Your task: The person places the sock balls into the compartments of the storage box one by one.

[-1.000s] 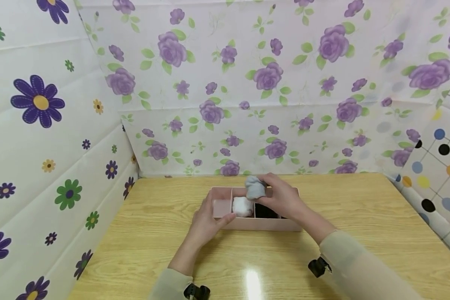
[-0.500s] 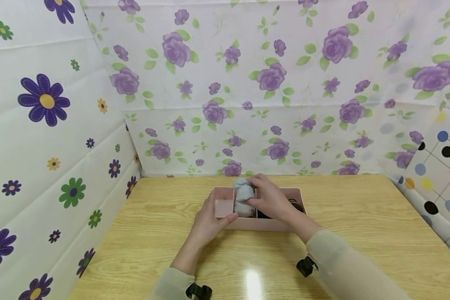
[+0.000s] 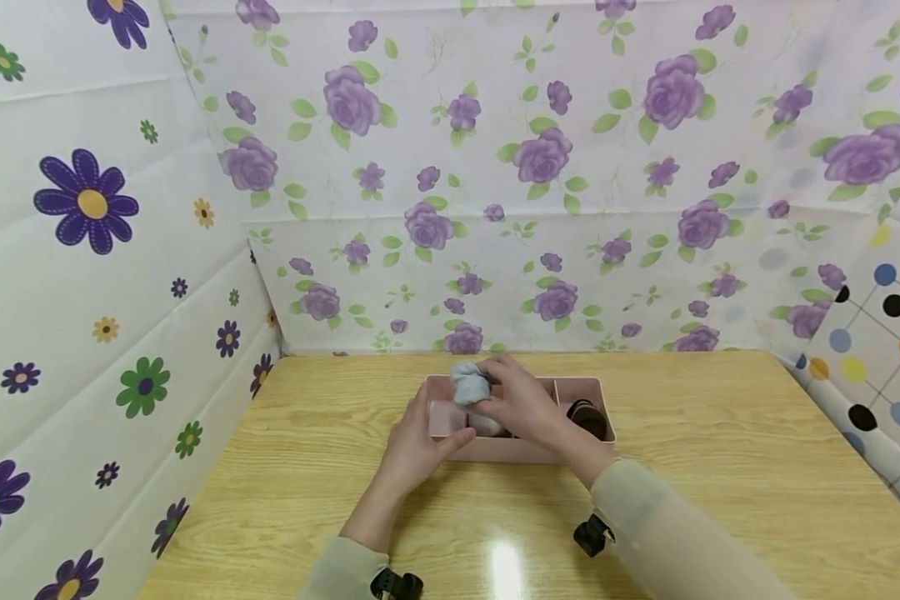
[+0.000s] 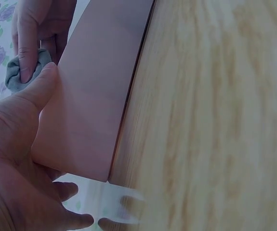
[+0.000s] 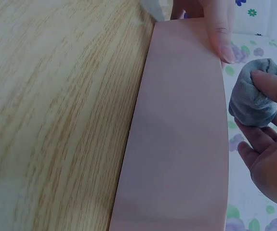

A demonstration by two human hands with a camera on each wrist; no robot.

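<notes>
A pink divided box stands on the table. My left hand grips its left end, thumb on the front wall, other fingers reaching round the side, as the left wrist view shows. Between thumb and fingers, my right hand pinches a balled grey-blue sock above the box's left part. Under it a white balled sock shows in the second compartment, partly hidden. The leftmost compartment shows a bare pink floor. A dark brown, striped rolled sock lies in the rightmost compartment.
The box rests on a wood-grain table near its back edge. Behind rises a sheet with purple roses. Flower-patterned sheeting stands at the left, dotted sheeting at the right.
My right hand has carried the grey-blue sock leftward, from over the middle of the box to between the first two compartments. The dark sock at the right has come into view. My left hand keeps its grip.
</notes>
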